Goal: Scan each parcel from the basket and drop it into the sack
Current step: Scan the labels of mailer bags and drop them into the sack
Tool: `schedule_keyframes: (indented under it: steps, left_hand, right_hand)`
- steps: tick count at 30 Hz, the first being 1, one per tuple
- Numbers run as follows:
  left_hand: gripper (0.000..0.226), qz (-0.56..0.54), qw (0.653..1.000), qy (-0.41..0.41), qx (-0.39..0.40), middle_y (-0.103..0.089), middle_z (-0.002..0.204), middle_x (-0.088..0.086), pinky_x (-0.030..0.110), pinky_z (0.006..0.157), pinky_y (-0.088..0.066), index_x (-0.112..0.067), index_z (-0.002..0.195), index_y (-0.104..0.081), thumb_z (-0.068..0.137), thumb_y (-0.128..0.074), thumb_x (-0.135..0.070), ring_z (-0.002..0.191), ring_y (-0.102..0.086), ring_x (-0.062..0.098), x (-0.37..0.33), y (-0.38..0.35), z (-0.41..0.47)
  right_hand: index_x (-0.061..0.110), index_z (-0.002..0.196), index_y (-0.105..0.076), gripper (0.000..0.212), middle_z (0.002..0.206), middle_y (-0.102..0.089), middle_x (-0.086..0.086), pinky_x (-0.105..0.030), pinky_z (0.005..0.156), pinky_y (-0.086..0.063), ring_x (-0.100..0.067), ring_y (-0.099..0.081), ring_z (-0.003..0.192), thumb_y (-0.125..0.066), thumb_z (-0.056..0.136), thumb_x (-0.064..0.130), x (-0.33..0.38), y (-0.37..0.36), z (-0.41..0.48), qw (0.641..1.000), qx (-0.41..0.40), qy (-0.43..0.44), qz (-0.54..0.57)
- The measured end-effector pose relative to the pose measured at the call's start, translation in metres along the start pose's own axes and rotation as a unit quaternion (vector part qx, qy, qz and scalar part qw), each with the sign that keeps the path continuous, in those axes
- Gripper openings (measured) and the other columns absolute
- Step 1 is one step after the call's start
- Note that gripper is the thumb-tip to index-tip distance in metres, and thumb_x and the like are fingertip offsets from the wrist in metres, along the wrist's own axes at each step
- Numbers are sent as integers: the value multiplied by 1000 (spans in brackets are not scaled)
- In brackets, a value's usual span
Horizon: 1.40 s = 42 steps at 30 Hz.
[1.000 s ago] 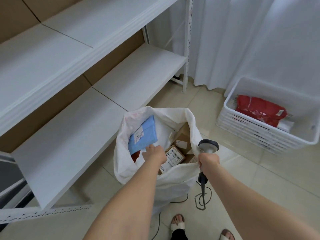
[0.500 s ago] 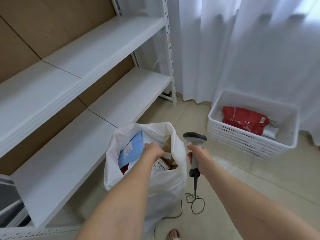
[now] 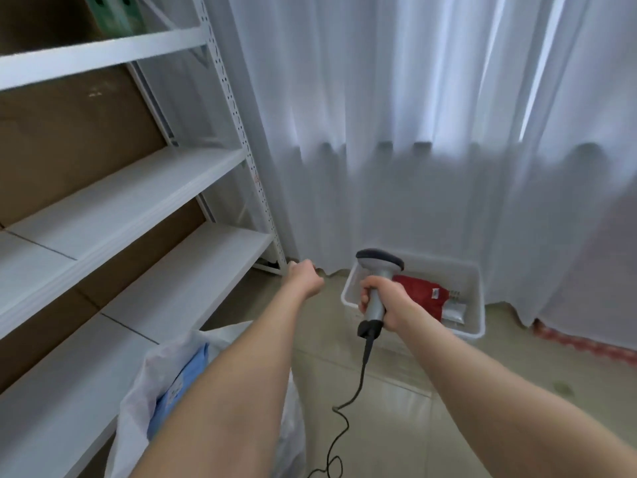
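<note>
My right hand (image 3: 377, 305) grips the grey handle of a barcode scanner (image 3: 379, 270), held upright in front of the white basket (image 3: 477, 305) on the floor. A red parcel (image 3: 418, 294) and a small white packet (image 3: 454, 310) lie in the basket. My left hand (image 3: 305, 276) is stretched forward to the left of the basket, fingers loosely curled, holding nothing. The white sack (image 3: 162, 370) stands at the lower left beneath my left forearm, with a blue parcel (image 3: 182, 384) showing inside it.
White metal shelves (image 3: 113, 208) with brown backing run along the left. A white curtain (image 3: 413, 132) hangs behind the basket. The scanner's black cable (image 3: 358, 384) trails down onto the beige tiled floor between my arms.
My left hand has left the sack's mouth and reached forward toward the basket, empty. The scanner rose with my right hand. My view swung up and to the right.
</note>
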<state>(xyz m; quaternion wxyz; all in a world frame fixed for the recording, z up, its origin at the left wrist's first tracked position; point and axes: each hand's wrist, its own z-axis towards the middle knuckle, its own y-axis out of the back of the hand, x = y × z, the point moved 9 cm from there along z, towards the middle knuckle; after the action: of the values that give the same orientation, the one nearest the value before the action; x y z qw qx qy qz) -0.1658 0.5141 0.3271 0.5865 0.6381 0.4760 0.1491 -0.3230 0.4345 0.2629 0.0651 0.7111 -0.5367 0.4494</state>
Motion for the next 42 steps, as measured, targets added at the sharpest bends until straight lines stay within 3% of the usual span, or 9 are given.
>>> schedule_keyframes:
  steps: [4,11,24,34,42]
  left_hand:
    - [42,5,999,-43,12,-38,139,14,34,102,-40,-13,133,-49,91,-52,-21,120,-50,31,-66,-17,25]
    - [42,14,996,-70,61,-35,138,15,34,104,-39,-11,132,-47,91,-52,-19,122,-47,31,-142,-68,111]
    - [49,65,981,-93,157,-37,140,15,37,106,-38,-15,137,-46,89,-54,-19,126,-46,31,-260,-192,315]
    - [47,89,969,-59,222,-35,140,12,37,103,-41,-16,135,-47,89,-57,-18,123,-47,31,-300,-328,451]
    - [50,124,955,-53,264,-34,141,14,42,105,-40,-12,136,-45,89,-60,-21,125,-45,34,-273,-489,564]
  right_hand:
    - [1,100,-57,12,58,-51,-7,-27,48,-47,-16,-49,41,-60,88,2,33,43,18,999,-35,15,30]
    - [6,87,-59,9,60,-53,-4,-29,54,-48,-14,-48,46,-66,88,11,80,102,91,993,-82,-2,88]
    - [7,81,-58,12,58,-53,-3,-24,46,-48,-10,-47,37,-66,89,13,155,205,278,971,-182,-61,140]
    - [9,78,-54,17,53,-48,-2,-21,40,-44,-9,-42,33,-61,93,13,160,297,443,957,-217,-126,147]
    - [10,76,-54,19,52,-50,-1,-19,37,-44,-8,-44,33,-60,93,14,94,372,605,947,-228,-181,136]
